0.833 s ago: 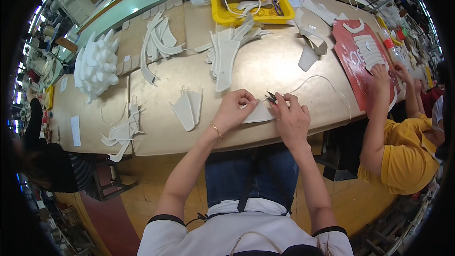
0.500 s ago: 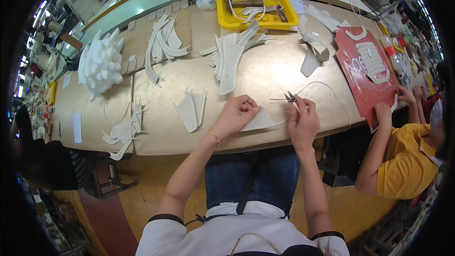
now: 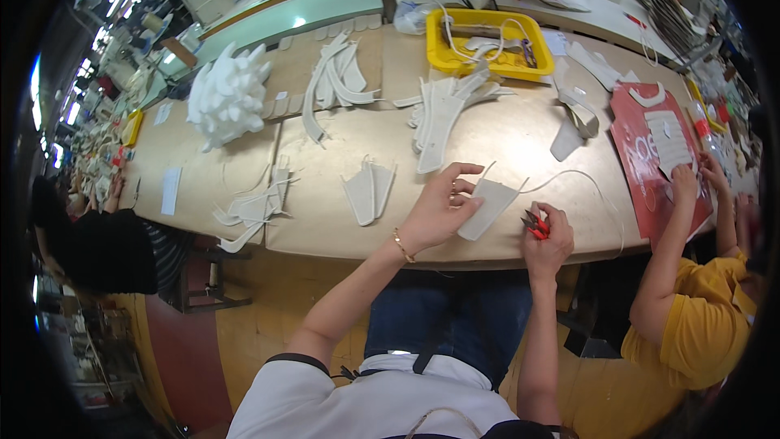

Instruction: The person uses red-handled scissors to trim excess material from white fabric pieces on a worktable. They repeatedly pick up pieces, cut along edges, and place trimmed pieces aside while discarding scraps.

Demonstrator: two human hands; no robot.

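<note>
My left hand (image 3: 439, 218) pinches the left side of a small off-white shoe-upper piece (image 3: 490, 211) between thumb and fingers, above the table's front edge. Thin ends stick out from the piece's two upper corners. To its right, a pale cord (image 3: 597, 184) curves across the table; whether it joins the piece I cannot tell. My right hand (image 3: 550, 250) is wrapped round small red-handled nippers (image 3: 536, 225), their dark tips pointing up and left, apart from the piece. Left of my left hand lie two or so similar off-white pieces (image 3: 370, 193).
Bundles of off-white strips (image 3: 439, 126) lie further back, beside a yellow tray (image 3: 487, 71) holding tools and cord. A white spiky foam heap (image 3: 227, 97) stands at left. On the right, a co-worker in a yellow shirt (image 3: 691, 321) works over a red sheet (image 3: 634, 146).
The off-white piece has been lifted and turned more upright in my left hand. My right hand has drawn the nippers down and away from it. The whole view has shifted.
</note>
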